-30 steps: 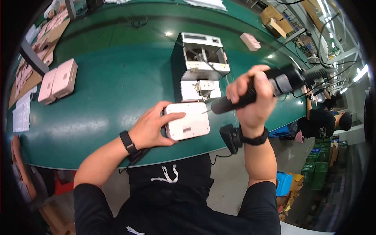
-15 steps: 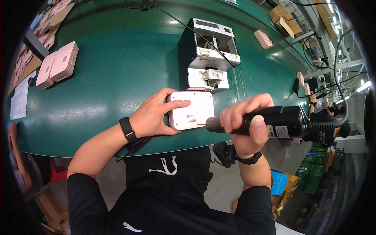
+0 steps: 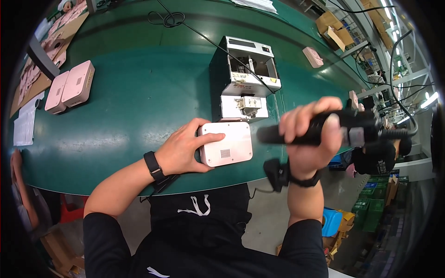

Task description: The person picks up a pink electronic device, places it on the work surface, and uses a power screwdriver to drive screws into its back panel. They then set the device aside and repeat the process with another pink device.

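Under my left hand lies a pale pink, rounded-square plastic housing, with a slotted vent and small holes on its upper face. My thumb grips its near-left edge, and the index finger stretches across its top. In my right hand is a black electric screwdriver, blurred by motion and held roughly level above the table. Its nose points left toward the housing and is apart from it. A cable runs from the screwdriver's rear end. Just beyond the housing stands a black and silver screw feeder.
Two pink housings rest together at the far left, and another pink piece lies at the back right. A black cable crosses above the feeder. White sheets lie by the left edge of the green table.
My right hand has lifted the screwdriver up and to the right, so its tip has left the housing. My left hand keeps its grip. The whole view has shifted slightly.
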Motion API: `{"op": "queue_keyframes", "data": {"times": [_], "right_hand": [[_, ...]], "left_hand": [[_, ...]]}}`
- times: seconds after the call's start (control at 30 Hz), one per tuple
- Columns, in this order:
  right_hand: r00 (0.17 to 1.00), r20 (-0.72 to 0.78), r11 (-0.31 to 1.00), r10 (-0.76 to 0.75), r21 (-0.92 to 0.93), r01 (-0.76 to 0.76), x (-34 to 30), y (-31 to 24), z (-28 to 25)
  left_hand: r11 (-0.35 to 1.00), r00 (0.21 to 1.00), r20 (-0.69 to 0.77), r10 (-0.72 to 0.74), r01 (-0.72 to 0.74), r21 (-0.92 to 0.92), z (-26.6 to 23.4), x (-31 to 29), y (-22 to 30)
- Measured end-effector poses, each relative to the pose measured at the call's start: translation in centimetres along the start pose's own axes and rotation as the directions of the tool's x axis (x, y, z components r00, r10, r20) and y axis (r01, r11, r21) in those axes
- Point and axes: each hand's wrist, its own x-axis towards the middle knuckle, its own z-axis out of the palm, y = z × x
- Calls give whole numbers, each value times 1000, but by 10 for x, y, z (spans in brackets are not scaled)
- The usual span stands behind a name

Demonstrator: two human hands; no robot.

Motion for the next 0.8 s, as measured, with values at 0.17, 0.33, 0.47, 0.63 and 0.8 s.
{"op": "queue_keyframes", "data": {"times": [0.17,0.33,0.47,0.63,0.8], "right_hand": [[991,-122,983,-50,-180,27,45,20,-14],[994,-105,977,22,-208,-44,44,24,-11],[992,23,991,128,47,-129,11,10,3],[979,128,985,162,33,-167,-17,-16,42],[962,171,976,215,-59,-207,-26,-8,60]], "left_hand": [[1000,1000,9,-2,2,9,0,3,4],[1000,1000,19,-19,19,11,-2,1,2],[1000,1000,-23,-6,6,8,0,0,0],[1000,1000,-24,3,-3,-9,1,1,-1],[1000,1000,-27,-8,8,5,2,-2,-1]]}}
